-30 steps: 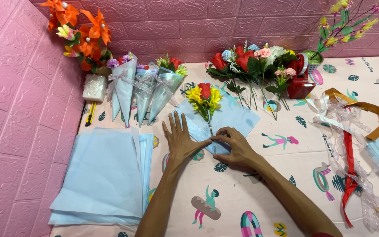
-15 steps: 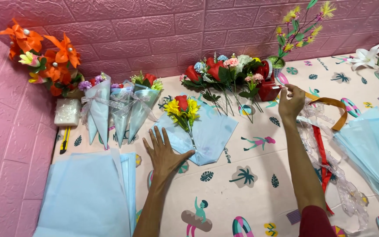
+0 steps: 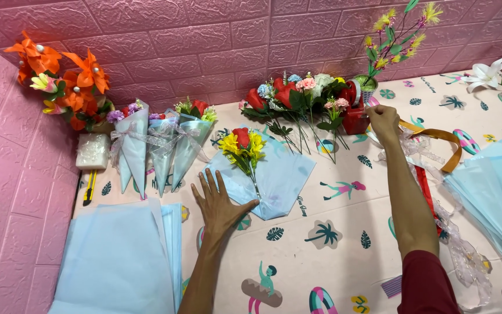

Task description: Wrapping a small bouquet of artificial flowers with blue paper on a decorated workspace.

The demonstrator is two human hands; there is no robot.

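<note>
- Landmark: small posy (image 3: 242,145) of one red and several yellow artificial flowers, lying on a folded pale blue wrapping sheet (image 3: 280,180) on the patterned table cover (image 3: 332,244).
- Left hand (image 3: 219,203): flat, fingers spread, palm down just below and left of the posy; thumb tip touches the lower edge of the blue sheet. It grips nothing.
- Right hand (image 3: 382,119): well to the right of the posy, fingers curled at the top of a tangle of ribbons (image 3: 422,148). Whether it pinches a ribbon or only rests on it cannot be told; the fingertips are turned away.
- Ribbons: a gold-brown loop, a red strip and clear lacy strands, running down and right of the posy; partly hidden behind the right forearm.
- Loose flower stems (image 3: 297,99): red, pink, white and blue blooms above and right of the posy, against the pink wall. A red container (image 3: 355,119) sits half hidden among them.
- Three finished cones (image 3: 158,142): blue wraps with bows, just left of the posy.
- Orange lilies (image 3: 59,75): far upper left of the posy, above a white block.
- Yellow cutter (image 3: 89,186): left of the posy, beside the cones; detail hard to make out.
- Blue sheet stack (image 3: 117,261): lower left of the posy, cut off by the bottom edge.
- Second blue stack (image 3: 495,192): far right of the posy, cut off by the frame.
</note>
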